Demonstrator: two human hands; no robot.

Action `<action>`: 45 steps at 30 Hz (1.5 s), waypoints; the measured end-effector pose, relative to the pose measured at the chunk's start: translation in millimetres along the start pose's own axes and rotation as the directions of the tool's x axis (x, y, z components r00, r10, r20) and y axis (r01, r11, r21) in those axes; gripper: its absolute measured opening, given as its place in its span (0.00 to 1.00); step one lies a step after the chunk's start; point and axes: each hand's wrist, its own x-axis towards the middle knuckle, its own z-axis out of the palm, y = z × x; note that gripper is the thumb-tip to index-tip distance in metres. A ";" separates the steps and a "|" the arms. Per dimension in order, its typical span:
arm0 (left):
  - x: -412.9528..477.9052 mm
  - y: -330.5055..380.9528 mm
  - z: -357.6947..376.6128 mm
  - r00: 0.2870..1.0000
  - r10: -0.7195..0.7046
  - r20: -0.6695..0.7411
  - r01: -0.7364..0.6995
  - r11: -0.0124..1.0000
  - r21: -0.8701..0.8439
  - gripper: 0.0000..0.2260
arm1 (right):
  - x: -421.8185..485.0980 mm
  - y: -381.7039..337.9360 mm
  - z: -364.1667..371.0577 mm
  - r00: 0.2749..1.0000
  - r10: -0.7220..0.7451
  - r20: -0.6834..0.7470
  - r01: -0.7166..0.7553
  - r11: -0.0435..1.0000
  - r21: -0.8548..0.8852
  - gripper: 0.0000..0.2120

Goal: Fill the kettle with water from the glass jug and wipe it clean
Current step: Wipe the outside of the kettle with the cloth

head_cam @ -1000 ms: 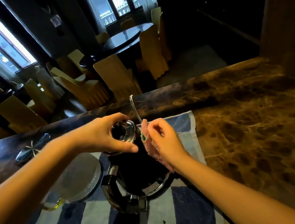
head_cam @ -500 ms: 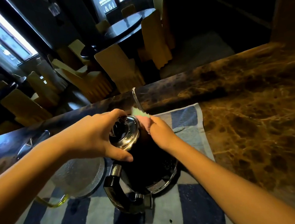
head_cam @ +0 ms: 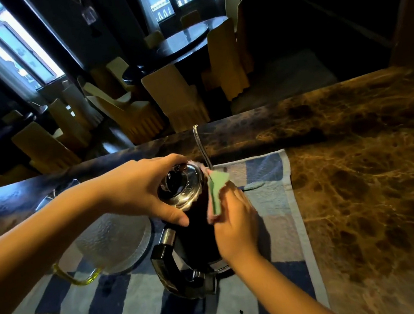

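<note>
Right hand (head_cam: 234,221) slid the cloth (head_cam: 218,190) down the kettle (head_cam: 195,239).

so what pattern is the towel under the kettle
The towel has dark and light blue checks; head view.

The kettle (head_cam: 197,236) stands upright on a blue checked towel (head_cam: 271,201) on the marble counter (head_cam: 358,164). It has a dark body with a shiny metal lid (head_cam: 180,186) on. Its thin spout (head_cam: 200,144) points to the far edge and its black handle (head_cam: 167,268) to the near one. Just left stands the textured glass jug (head_cam: 114,241). A pink-and-green cloth (head_cam: 217,194) presses against the kettle's right side.
</note>
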 end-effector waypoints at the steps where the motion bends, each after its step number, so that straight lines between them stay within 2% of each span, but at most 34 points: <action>1: -0.1 -0.4 -0.7 1.000 -0.004 0.011 0.004 1.000 0.002 0.52 | -7.8 6.6 -0.8 1.000 -0.003 -0.028 0.002 1.000 -0.028 0.19; 4: -0.5 -2.0 -0.3 1.000 -0.015 0.024 0.015 1.000 0.014 0.53 | -58.3 13.2 8.6 0.996 -0.041 -0.079 0.027 0.985 -0.170 0.27; 5: -1.0 -1.1 -0.2 1.000 -0.021 0.021 0.021 1.000 0.008 0.53 | -74.3 12.2 12.2 0.996 -0.062 -0.058 0.048 0.976 -0.214 0.30; 7: -1.4 1.7 0.4 0.999 -0.035 0.014 0.035 0.999 -0.013 0.52 | -88.0 3.8 15.1 0.993 -0.103 0.054 0.111 0.979 -0.169 0.36; 9: -1.2 2.0 1.5 0.999 -0.034 0.009 0.035 0.999 -0.026 0.51 | -72.0 -8.7 15.7 0.977 -0.176 0.117 0.183 0.982 -0.043 0.35; 11: -1.7 1.6 2.2 0.999 -0.032 0.005 0.032 0.999 -0.031 0.51 | -41.2 -20.1 13.8 0.972 -0.212 0.103 0.212 0.977 0.006 0.27; 12: -1.6 1.5 2.0 0.999 -0.033 0.004 0.033 0.999 -0.035 0.51 | -23.0 -23.2 10.7 0.980 -0.180 0.084 0.182 0.983 -0.019 0.25; 14: -0.4 1.4 0.7 0.999 -0.042 0.016 0.043 0.998 -0.048 0.50 | 6.9 -17.6 2.5 0.997 0.033 0.076 -0.031 0.999 -0.030 0.22; 16: 1.2 1.9 -0.8 0.998 -0.051 0.033 0.053 0.997 -0.060 0.49 | 11.7 -0.4 -5.6 0.963 0.255 0.083 -0.258 0.966 0.027 0.17; 17: 1.7 2.2 -1.3 0.998 -0.052 0.036 0.054 0.997 -0.063 0.49 | 3.9 8.8 -8.4 0.949 0.308 0.071 -0.311 0.949 0.053 0.16; 19: 3.1 1.1 -1.3 0.998 -0.052 0.037 0.054 0.996 -0.064 0.48 | -26.5 16.0 -9.2 0.961 0.272 0.048 -0.275 0.959 0.062 0.19; 22: 3.6 -0.1 -0.4 0.998 -0.055 0.032 0.057 0.995 -0.079 0.48 | -56.4 -6.4 0.5 0.982 0.066 0.175 -0.087 0.990 0.115 0.28; 25: 3.7 -0.1 -0.3 0.998 -0.052 0.037 0.055 0.995 -0.088 0.48 | -16.9 -25.1 2.1 0.970 -0.042 0.240 -0.028 0.960 0.278 0.23; 27: 2.9 -0.7 0.1 0.999 -0.037 0.030 0.040 0.994 -0.106 0.46 | 24.3 -25.8 -4.9 0.960 -0.009 0.280 -0.070 0.960 0.273 0.18; 29: 2.1 -0.8 -0.1 0.999 -0.038 0.032 0.041 0.993 -0.111 0.46 | 49.1 -15.8 -9.3 0.928 0.150 0.341 -0.204 0.971 0.127 0.19; 31: 2.0 -1.6 -0.2 0.998 -0.052 0.036 0.055 0.994 -0.098 0.48 | 39.9 1.0 -10.2 0.916 0.278 0.290 -0.292 0.956 0.006 0.18; 33: 2.5 -1.1 0.7 0.998 -0.058 0.037 0.060 0.996 -0.073 0.49 | 4.8 9.3 -9.5 0.941 0.308 0.139 -0.315 0.948 0.032 0.14; 35: 2.5 -1.2 0.6 0.998 -0.055 0.028 0.057 0.996 -0.070 0.50 | -31.3 5.2 -2.6 0.957 0.288 0.038 -0.289 0.957 0.018 0.19; 38: 1.4 0.2 0.1 0.998 -0.052 0.032 0.054 0.996 -0.068 0.49 | -52.1 -23.9 13.3 0.989 0.141 0.049 -0.143 0.989 0.039 0.28; 40: 0.4 1.1 0.3 0.999 -0.046 0.025 0.048 0.997 -0.064 0.49 | -39.2 -43.2 18.2 0.998 0.040 0.047 -0.045 0.994 0.102 0.26; 43: -0.3 2.0 0.2 0.998 -0.052 0.036 0.055 0.993 -0.103 0.48 | 1.1 -42.1 8.5 0.992 0.119 0.047 -0.124 0.986 0.116 0.14; 45: 0.4 2.2 -1.0 0.997 -0.062 0.049 0.067 0.992 -0.110 0.48 | 9.1 -22.7 1.6 0.978 0.187 0.092 -0.198 0.971 0.131 0.15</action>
